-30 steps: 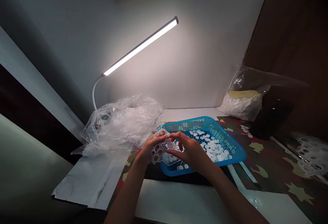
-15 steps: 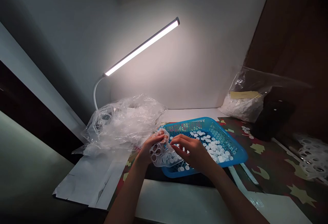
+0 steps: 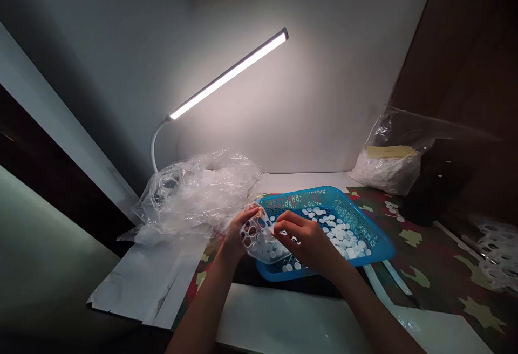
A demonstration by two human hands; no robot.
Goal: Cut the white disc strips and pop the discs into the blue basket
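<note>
My left hand (image 3: 233, 237) grips a white sheet punched with round holes (image 3: 256, 237) by its left edge, over the near left corner of a blue plastic basket (image 3: 366, 230). My right hand (image 3: 307, 239) pinches at the sheet's right side, fingers curled. Several small white discs (image 3: 340, 232) lie in the basket. Part of the sheet is hidden behind my right fingers.
A crumpled clear plastic bag (image 3: 198, 192) lies left of the basket under a lit bar lamp (image 3: 229, 75). A bag of white pieces (image 3: 386, 168) stands at the back right. More punched white sheets (image 3: 497, 249) lie at the far right on the camouflage cloth (image 3: 437, 267).
My right fingers have shifted slightly along the sheet and the sheet has tilted a little; the view has drifted slightly. The basket stays put.
</note>
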